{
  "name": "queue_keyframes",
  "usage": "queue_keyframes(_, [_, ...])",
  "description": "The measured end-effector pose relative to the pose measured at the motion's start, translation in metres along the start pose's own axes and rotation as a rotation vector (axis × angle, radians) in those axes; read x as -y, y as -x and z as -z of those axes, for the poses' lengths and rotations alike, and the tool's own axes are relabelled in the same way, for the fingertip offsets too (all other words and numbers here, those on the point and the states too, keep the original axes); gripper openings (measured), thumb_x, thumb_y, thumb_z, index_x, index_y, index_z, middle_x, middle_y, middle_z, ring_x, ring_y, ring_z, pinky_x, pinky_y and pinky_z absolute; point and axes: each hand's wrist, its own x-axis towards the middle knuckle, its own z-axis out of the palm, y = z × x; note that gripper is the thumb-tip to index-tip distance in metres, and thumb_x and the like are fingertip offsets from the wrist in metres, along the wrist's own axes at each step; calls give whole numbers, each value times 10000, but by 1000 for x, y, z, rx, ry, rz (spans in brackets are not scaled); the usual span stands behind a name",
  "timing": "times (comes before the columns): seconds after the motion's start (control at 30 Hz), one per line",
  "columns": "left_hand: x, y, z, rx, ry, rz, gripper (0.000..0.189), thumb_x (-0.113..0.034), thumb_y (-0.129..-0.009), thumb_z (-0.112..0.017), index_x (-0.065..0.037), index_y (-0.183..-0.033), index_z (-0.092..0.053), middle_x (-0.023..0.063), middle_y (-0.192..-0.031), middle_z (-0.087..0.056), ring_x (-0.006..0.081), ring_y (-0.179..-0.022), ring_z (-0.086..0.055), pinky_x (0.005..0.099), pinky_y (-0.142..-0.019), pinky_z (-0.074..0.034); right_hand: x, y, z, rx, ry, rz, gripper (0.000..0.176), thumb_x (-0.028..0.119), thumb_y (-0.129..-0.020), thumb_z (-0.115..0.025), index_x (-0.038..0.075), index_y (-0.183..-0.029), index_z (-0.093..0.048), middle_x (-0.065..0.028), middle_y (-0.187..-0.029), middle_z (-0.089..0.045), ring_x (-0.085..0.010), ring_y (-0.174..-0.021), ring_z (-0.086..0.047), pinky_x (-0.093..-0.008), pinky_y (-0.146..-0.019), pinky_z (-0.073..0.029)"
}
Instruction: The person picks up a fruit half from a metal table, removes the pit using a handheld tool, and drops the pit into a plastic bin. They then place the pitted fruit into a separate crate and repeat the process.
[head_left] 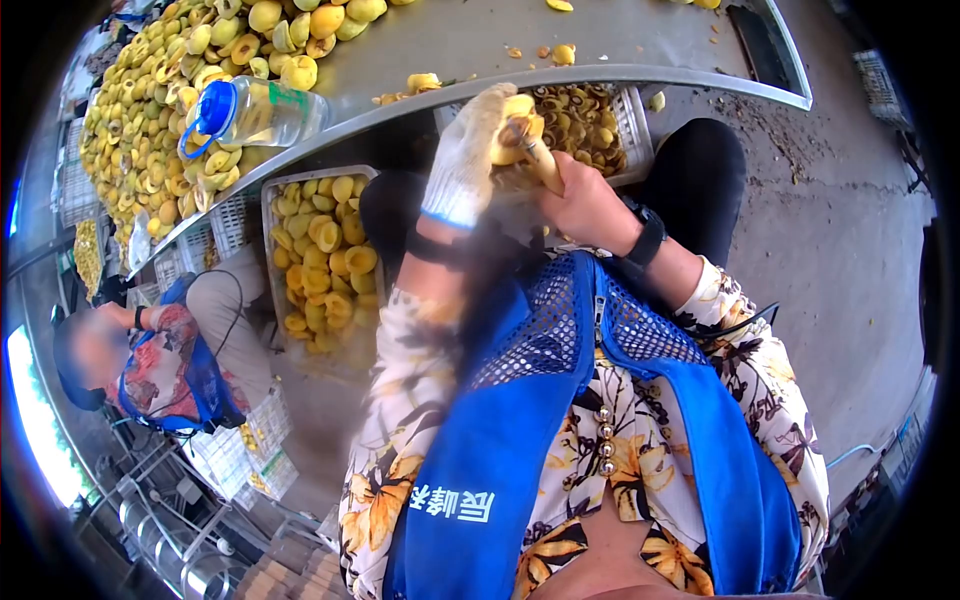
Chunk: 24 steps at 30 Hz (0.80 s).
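My left hand (pixel 463 150), in a white knitted glove, is closed around a yellow peach (pixel 507 150). My bare right hand (pixel 590 203) grips the wooden handle of a pitting tool (pixel 544 166). Its metal end meets the brownish middle of the peach, and the exact shape of the tip is hidden. Just beyond my hands, below the table edge, a white crate (pixel 636 130) holds brown pits and yellow scraps. To the left, another crate (pixel 272 225) is filled with hollowed yellow peach halves (pixel 325 250).
A metal table (pixel 450 45) with a raised rim crosses in front, with a large heap of peaches (pixel 150 110) on its left. A blue-capped plastic bottle (pixel 270 112) lies by the rim. Another person (pixel 185 350) sits at left. Debris (pixel 775 130) litters the floor at right.
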Motion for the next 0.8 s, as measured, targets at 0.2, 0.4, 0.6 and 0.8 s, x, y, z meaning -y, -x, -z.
queue_keyframes(0.2, [11, 6, -25, -328, 91, -205, 271, -269, -894, -526, -31, -1024, -533, 112, -806, -604, 202, -646, -598, 297, -535, -498, 24, -4, -1, 210, -609, -469, 156, 156, -843, -527, 28, -885, -449, -9, -537, -460, -86, -365, -432, -239, -331, -353])
queue_keyframes(0.4, [18, -10, -11, -334, 329, 11, 192, -197, -841, -587, -23, -912, -552, 154, -726, -599, 259, -559, -585, 341, -447, -477, 18, 0, -10, 222, -578, -473, 119, 127, -828, -479, 33, -860, -412, -25, -527, -457, -92, -356, -426, -230, -324, -356])
queue_keyframes(0.6, [30, -16, -11, -415, -16, -141, 182, -167, -845, -587, 11, -883, -579, 116, -701, -610, 192, -534, -586, 288, -431, -474, 7, 1, -14, 245, -728, -539, 109, 100, -809, -468, 19, -851, -408, -44, -559, -485, -96, -382, -452, -227, -336, -367])
queue_keyframes(0.8, [40, -22, -8, -430, -25, -148, 182, -160, -840, -594, 15, -889, -584, 99, -703, -610, 174, -535, -582, 294, -445, -489, -10, 2, -26, 190, -507, -405, 107, 91, -797, -482, 16, -864, -445, -47, -580, -505, -84, -399, -456, -215, -359, -371])
